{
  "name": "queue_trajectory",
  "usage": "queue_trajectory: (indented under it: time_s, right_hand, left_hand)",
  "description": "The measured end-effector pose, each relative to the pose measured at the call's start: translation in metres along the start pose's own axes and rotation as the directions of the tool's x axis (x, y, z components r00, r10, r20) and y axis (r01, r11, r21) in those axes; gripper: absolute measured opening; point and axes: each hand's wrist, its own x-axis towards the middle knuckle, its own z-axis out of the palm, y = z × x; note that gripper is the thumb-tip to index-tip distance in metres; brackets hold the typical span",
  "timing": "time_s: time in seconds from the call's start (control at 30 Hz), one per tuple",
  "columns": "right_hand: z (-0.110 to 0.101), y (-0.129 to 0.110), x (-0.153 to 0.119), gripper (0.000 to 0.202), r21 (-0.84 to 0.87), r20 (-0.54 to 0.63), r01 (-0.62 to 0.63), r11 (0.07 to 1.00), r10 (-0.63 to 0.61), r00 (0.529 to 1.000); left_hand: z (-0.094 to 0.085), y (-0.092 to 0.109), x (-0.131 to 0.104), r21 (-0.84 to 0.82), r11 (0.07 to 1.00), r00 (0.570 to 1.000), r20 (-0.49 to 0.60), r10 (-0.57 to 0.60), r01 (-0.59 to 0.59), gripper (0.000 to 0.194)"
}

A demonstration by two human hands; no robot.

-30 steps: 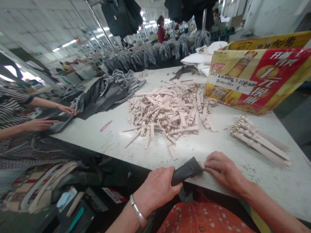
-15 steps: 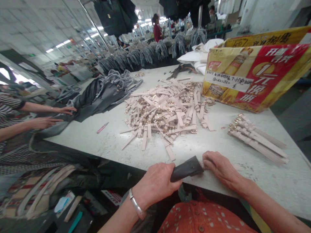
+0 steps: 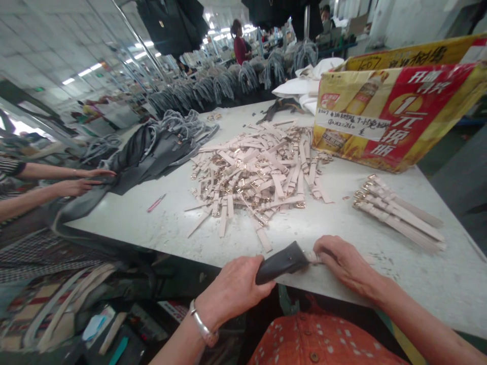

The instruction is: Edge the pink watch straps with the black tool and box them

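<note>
Lower centre of frame: left hand (image 3: 232, 291) gripped dark tool (image 3: 281, 262); right hand (image 3: 342, 263) pinned pale strap (image 3: 314, 257) at table (image 3: 342, 223) edge; best kept flat, tool angled low; strap heap (image 3: 258, 172) centre, cardboard box (image 3: 395, 121) upper right.

Bare table (image 3: 335, 223) lying open ahead of hands; strap pile (image 3: 254, 175) blocking centre; box (image 3: 395, 121) and strap bundle (image 3: 395, 213) crowding right.

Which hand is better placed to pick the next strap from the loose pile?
Probably the right hand. It only presses a pale strap flat on the table, with the strap pile straight ahead. The left hand is wrapped around the dark tool at the table edge.
</note>
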Motion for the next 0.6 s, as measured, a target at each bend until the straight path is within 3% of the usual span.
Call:
queue_trajectory:
  time_s: [0.27, 0.47, 0.6]
  right_hand:
    - [-0.002, -0.004, -0.003, 0.028, -0.001, -0.048, 0.089, 0.996, -0.089, 0.995]
    - [0.002, 0.004, -0.006, 0.008, 0.004, -0.096, 0.127, 0.992, -0.127, 0.987]
    - [0.003, 0.006, -0.007, 0.013, 0.017, -0.102, 0.176, 0.984, -0.174, 0.979]
  left_hand:
    - [0.003, 0.013, 0.013, -0.011, 1.0, 1.0, -0.021, 0.005, -0.006, 0.028]
    - [0.008, 0.01, 0.01, -0.045, 0.998, 0.998, -0.049, -0.048, 0.046, 0.03]
    - [0.01, 0.006, 0.003, -0.066, 0.995, 0.996, -0.027, -0.08, 0.078, 0.029]
